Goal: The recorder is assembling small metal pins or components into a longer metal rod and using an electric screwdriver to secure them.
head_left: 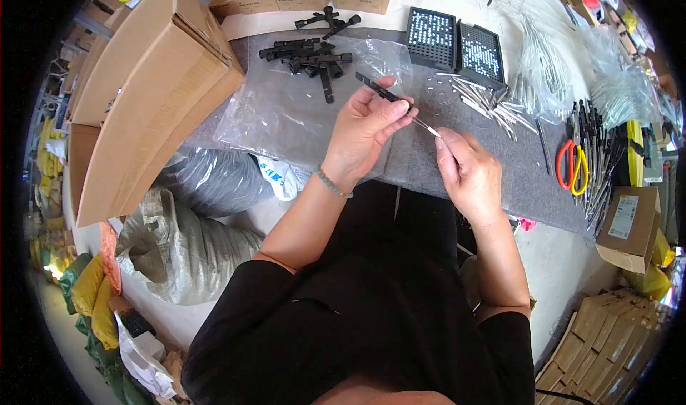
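Observation:
Above the front of the grey mat, my left hand (363,130) is closed around a narrow black part (371,85), whose far end sticks out past the fingers. My right hand (471,176) pinches a thin rod (427,127), pale near the fingertips, that runs up to the near end of the black part. Whether the rod sits inside the part or only touches it, I cannot tell. Beyond my left hand, a pile of similar black parts (304,53) lies on a clear plastic sheet (268,112). Loose silvery rods (493,108) are scattered beyond my right hand.
Two black perforated trays (455,44) with small pale pieces stand at the back. Scissors (564,168) with red and yellow handles lie at right, beside long dark rods (594,162). A big cardboard box (153,97) bounds the left; a smaller box (629,226) sits at right.

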Demonstrator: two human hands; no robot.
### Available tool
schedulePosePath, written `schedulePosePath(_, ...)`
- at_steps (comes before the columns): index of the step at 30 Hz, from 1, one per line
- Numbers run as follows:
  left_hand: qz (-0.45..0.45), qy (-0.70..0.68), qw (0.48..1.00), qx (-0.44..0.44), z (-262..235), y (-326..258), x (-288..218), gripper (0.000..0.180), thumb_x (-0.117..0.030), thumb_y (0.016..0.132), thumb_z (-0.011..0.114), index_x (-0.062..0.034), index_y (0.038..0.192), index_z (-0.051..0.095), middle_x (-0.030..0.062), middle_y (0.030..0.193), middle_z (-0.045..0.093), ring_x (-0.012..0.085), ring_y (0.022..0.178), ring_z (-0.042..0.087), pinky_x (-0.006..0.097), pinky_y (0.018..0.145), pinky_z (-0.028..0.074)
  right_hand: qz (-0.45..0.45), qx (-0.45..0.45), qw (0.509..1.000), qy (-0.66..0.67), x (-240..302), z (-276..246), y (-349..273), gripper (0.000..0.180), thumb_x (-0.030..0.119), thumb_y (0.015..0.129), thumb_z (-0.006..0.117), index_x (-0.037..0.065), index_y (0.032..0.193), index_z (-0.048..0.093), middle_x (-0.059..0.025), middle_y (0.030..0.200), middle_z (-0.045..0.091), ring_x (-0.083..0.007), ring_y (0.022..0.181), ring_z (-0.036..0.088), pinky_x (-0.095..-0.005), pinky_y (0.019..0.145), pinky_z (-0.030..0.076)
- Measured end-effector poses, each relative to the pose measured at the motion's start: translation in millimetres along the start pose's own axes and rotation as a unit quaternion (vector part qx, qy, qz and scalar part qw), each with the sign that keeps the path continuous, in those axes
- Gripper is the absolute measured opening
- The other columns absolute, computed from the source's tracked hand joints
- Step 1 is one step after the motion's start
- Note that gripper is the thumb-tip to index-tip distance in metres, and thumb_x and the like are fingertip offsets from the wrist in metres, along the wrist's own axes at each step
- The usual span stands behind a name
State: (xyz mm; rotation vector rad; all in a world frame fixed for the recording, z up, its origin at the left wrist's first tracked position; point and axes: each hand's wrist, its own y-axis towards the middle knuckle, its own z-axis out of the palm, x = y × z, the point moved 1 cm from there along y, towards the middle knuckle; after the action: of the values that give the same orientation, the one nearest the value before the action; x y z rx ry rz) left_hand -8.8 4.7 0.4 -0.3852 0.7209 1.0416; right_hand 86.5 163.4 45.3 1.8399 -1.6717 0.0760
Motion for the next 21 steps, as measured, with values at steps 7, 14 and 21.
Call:
schedulePosePath(7,-0.038,-0.053,0.998,0.019,-4.8,1.4,0.3,0.035,-0.006,0.092,0.057,-0.0045,0.126,0.05,0.0123,0.102,0.066,0.0215,0.094,0.065,0.03,0.085,0.054,0.013,-0.011,1.0,0.005,-0.8,3.3,0.6,0.017,0.021,0.087,0.061,0.012,0.102,0.064,-0.009,0.077,0.06,-0.0304,0.065,0.062,-0.0397,0.056,0.05)
schedulePosePath(14,-0.041,-0.064,0.997,0.013,-5.0,1.1,3.1,0.031,-0.008,0.092,0.058,-0.0054,0.123,0.053,0.0103,0.098,0.067,0.0178,0.089,0.065,0.028,0.081,0.054,-0.002,0.005,1.0,0.013,3.3,1.2,2.2,0.017,0.02,0.087,0.061,0.012,0.101,0.065,-0.0089,0.078,0.059,-0.0306,0.066,0.062,-0.0398,0.056,0.05)
schedulePosePath(21,-0.043,-0.09,0.995,0.02,-6.1,0.9,8.8,0.029,-0.006,0.092,0.058,-0.0049,0.12,0.055,0.0083,0.096,0.067,0.0142,0.083,0.064,0.025,0.078,0.053,0.005,-0.006,0.999,0.049,-0.1,2.3,5.6,0.019,0.018,0.089,0.059,0.013,0.106,0.064,-0.0092,0.08,0.061,-0.0303,0.068,0.062,-0.0391,0.057,0.05)
